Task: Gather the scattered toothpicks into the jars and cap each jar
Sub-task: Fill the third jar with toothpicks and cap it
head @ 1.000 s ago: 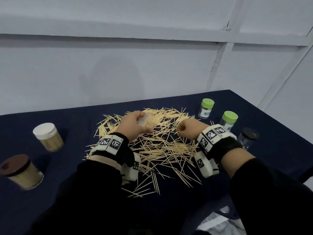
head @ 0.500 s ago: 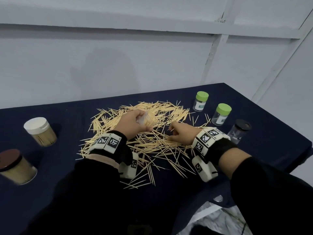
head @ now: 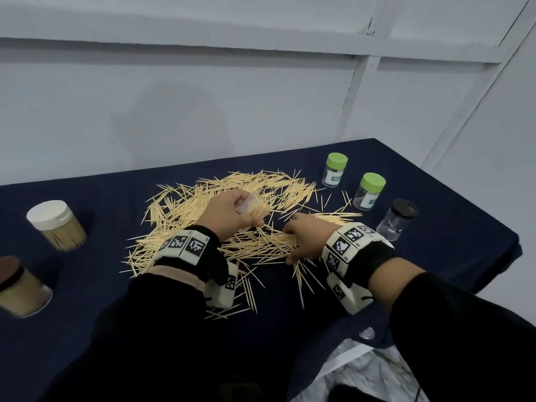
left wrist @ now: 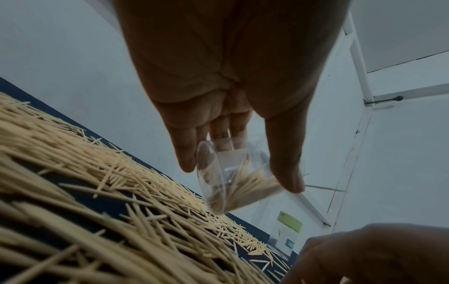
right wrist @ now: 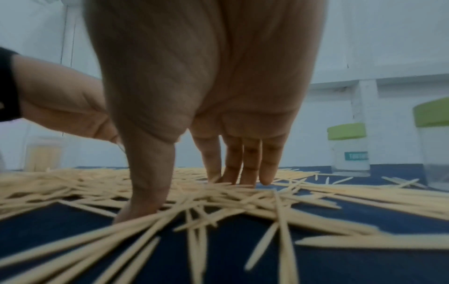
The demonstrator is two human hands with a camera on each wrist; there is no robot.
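Note:
Loose toothpicks (head: 261, 245) lie in a wide heap on the dark blue cloth. My left hand (head: 249, 210) grips a small clear jar (head: 258, 206) without a cap, tipped on its side just above the heap. In the left wrist view the jar (left wrist: 228, 192) is partly filled with toothpicks, and thumb and fingers of the left hand (left wrist: 239, 174) wrap its wall. My right hand (head: 290, 243) rests on the heap just right of the jar. In the right wrist view its fingers (right wrist: 243, 169) point straight down onto the toothpicks (right wrist: 316, 194), thumb spread apart, nothing gripped.
Two clear jars with green caps (head: 336, 169) (head: 369, 191) and one with a black cap (head: 396, 217) stand at the right. At the left stand a full white-capped jar (head: 56, 224) and a full brown-capped jar (head: 20, 285). The table edge (head: 493, 256) runs close on the right.
My right hand has gone from curled to spread, fingers and thumb now planted on the heap. The left hand keeps holding the tipped jar in about the same place.

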